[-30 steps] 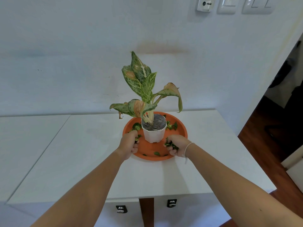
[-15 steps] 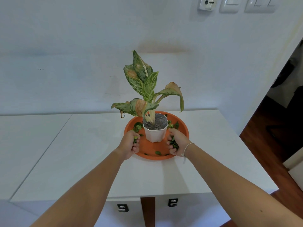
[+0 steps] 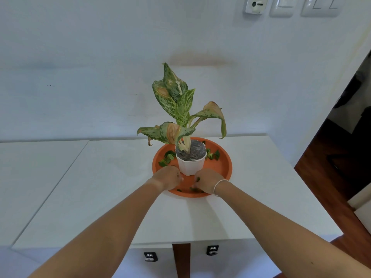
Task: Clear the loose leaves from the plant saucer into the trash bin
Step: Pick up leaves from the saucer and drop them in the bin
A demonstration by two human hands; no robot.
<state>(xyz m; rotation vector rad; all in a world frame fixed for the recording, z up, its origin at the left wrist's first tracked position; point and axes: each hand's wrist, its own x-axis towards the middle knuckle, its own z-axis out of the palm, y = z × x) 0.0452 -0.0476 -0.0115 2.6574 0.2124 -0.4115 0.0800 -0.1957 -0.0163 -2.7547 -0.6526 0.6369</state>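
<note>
— So where do the loose green leaf scraps (image 3: 168, 158) lie from the hands?

— In three lots on the round terracotta-orange plastic saucer (image 3: 223, 167), which sits on the white counter (image 3: 112, 177) with the white faceted plastic pot (image 3: 190, 164) of the speckled green plant (image 3: 178, 109) in its middle. One cluster is at the far left of the pot, one at the far right (image 3: 213, 155), and a few bits on the near rim (image 3: 193, 190).

— And the hands?

— Both at the near side of the saucer, just in front of the pot. The left hand (image 3: 167, 177) is curled into a loose fist; whether it has leaves inside I cannot tell. The right hand (image 3: 206, 182) is curled too, with a scrap of green showing at its fingers, so it looks to be pinching leaves off the near rim.

— Which hand for which pile?

— My judgement: the far-left cluster lies just beyond the left hand's knuckles, so it is nearer there. The far-right one is for the right hand, a longer reach round the pot.

— The trash bin?

— Not in view, so I cannot say which way the carry goes.
</note>
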